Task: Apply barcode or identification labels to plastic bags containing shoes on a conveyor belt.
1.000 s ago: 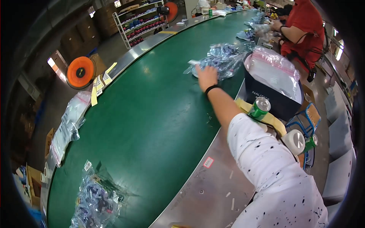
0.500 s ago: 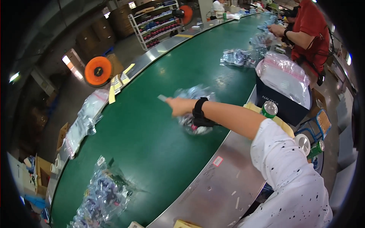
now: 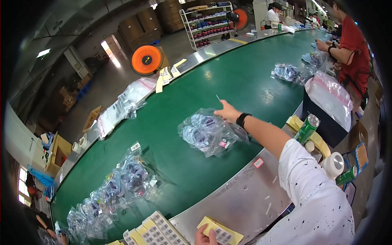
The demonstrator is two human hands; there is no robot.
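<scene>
My right hand point(image 3: 228, 111) reaches over the green belt, closed in a pinch on a small whitish label point(image 3: 218, 97) seen nearly edge-on. Just below and left of that hand lies a clear plastic bag of pale blue shoes point(image 3: 200, 132); the wrist and fingers overlap its upper right side. At the bottom edge my left hand point(image 3: 205, 237) grips a yellow-backed sheet of barcode stickers point(image 3: 223, 234), its thumb on top. More sticker sheets point(image 3: 157, 230) lie to the left of it, at the belt's near edge.
Several bagged shoes point(image 3: 116, 185) line the belt at lower left. Empty clear bags point(image 3: 124, 104) lie along the far rim. On the right stand a green can point(image 3: 307, 128), a white roll point(image 3: 332, 164) and a dark box of bags point(image 3: 324, 110). A person in red point(image 3: 351, 49) works beyond.
The view has shifted, so the scene sits farther right and more sticker sheets show. My left hand has come into view on a sheet. My right hand has moved to the bag's far right side, still pinching the label.
</scene>
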